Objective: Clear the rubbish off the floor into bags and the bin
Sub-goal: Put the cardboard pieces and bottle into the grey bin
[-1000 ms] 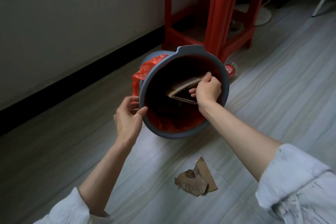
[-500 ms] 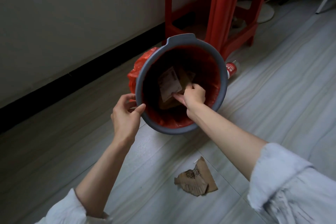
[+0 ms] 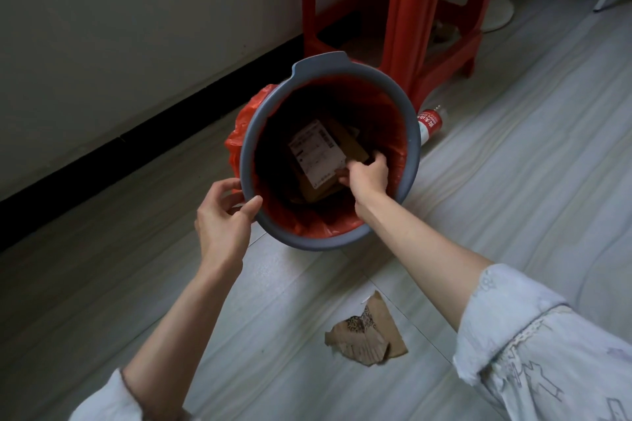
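Note:
A grey bin (image 3: 412,161) lined with a red bag (image 3: 239,133) stands on the floor, tilted toward me. My left hand (image 3: 222,215) grips its near-left rim, thumb on the edge. My right hand (image 3: 367,174) is deep inside the bin, fingers curled round the edge of a brown cardboard piece (image 3: 319,157) with a white label. A torn brown cardboard scrap (image 3: 367,335) lies on the floor in front of me. A plastic bottle with a red label (image 3: 431,121) lies behind the bin's right side.
A red plastic stool (image 3: 410,10) stands just behind the bin. A wall with a black skirting (image 3: 136,140) runs along the left. A white fan base (image 3: 496,10) sits further back. The floor is pale wood-look planks.
My right hand has pushed the cardboard from the bin's mouth down to its bottom. The bin has tipped more upright. My left hand stays on the rim.

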`<state>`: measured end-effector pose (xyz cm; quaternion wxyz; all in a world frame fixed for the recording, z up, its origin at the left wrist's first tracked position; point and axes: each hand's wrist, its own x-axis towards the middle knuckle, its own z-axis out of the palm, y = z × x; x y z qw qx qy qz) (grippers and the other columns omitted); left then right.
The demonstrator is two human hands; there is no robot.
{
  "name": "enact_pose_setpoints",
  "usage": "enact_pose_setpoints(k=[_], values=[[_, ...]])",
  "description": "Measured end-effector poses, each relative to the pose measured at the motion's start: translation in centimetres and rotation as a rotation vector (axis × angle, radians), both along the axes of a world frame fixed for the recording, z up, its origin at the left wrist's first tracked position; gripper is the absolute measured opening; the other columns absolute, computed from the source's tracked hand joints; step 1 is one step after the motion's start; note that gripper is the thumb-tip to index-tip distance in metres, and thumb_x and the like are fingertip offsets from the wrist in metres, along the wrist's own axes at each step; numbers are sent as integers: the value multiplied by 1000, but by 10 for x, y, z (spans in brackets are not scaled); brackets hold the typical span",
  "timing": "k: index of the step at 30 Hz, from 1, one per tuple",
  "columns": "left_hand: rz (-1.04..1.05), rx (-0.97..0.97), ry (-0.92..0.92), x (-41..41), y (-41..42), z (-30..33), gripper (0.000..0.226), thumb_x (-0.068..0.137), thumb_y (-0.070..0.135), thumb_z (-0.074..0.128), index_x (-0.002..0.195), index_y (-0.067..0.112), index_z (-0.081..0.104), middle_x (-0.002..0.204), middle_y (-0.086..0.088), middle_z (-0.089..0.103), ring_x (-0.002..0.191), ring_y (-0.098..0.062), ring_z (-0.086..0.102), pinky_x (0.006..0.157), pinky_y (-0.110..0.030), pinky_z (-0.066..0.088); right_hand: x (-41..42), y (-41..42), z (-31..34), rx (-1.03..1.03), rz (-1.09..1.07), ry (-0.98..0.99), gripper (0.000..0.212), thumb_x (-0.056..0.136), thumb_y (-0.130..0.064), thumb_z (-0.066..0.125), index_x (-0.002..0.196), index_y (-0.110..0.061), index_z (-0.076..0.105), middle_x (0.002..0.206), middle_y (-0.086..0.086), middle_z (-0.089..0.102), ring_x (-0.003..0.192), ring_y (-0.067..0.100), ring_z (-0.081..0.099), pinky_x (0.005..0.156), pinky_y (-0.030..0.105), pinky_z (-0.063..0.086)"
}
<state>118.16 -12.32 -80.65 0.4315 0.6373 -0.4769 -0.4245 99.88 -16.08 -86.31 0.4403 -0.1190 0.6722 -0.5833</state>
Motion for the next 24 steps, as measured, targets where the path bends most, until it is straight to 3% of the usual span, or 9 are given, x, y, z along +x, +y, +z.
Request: enact_pose_setpoints(k=[4,8,10,12,13,16,19,21,24], values=[[-46,-13,-27,-4,9,-3,30,81,3,66,83,31,57,88,-3,67,80,-17,65,81,-36,55,-9,-1,3,144,2,309,22,85,-8,51,106,-7,58,106,16,63,88,32,66,80,40,57],[-79,-14,-60,-7,18,-5,23,81,4,67,88,25,59,89,-2,67,81,-19,66,82,-37,55,-14,-4,0,217,4,262,28,84,-12,56,109,-1,59,113,19,60,92,36,65,79,46,57],[-100,-9,-75,-9,26,-8,21,81,4,67,90,22,60,90,-1,67,83,-19,66,82,-39,55,-18,-7,-3,190,24,268,32,86,-12,57,115,1,58,118,18,57,103,37,61,77,37,58],[-115,-10,-82,-10,30,-8,21,81,4,67,90,21,61,90,0,67,83,-18,66,82,-41,55,-19,-6,0,117,37,193,35,88,-11,58,121,1,56,118,11,56,106,29,59,56,12,54],[-111,-16,-89,-10,30,-7,22,80,4,67,89,22,60,90,1,67,82,-17,65,82,-41,55,-17,-5,0,79,33,112,37,88,-10,59,123,1,54,119,7,55,105,26,59,51,10,52],[-80,-32,-97,-6,24,-3,25,81,3,67,87,26,59,89,2,66,81,-16,64,82,-40,55,-7,15,-2,11,87,28,42,84,-14,58,125,-7,52,119,11,60,108,29,60,86,37,55],[-60,-34,-82,-5,20,-4,23,81,4,67,90,24,58,88,0,65,82,-17,64,80,-38,56,1,61,-1,-109,226,163,7,94,-13,50,96,-10,56,83,5,64,74,21,67,68,27,56],[-43,-38,-68,-7,19,-6,25,80,4,67,85,27,58,87,0,65,81,-17,64,80,-39,56,6,101,-4,-109,333,320,26,97,-20,46,76,-10,58,62,5,62,53,18,61,51,24,52],[-25,-25,-55,-9,22,-10,26,80,2,66,84,26,57,84,1,64,78,-17,63,79,-39,57,7,160,-40,21,674,850,37,95,-37,43,77,-9,59,71,10,65,68,28,63,63,39,51]])
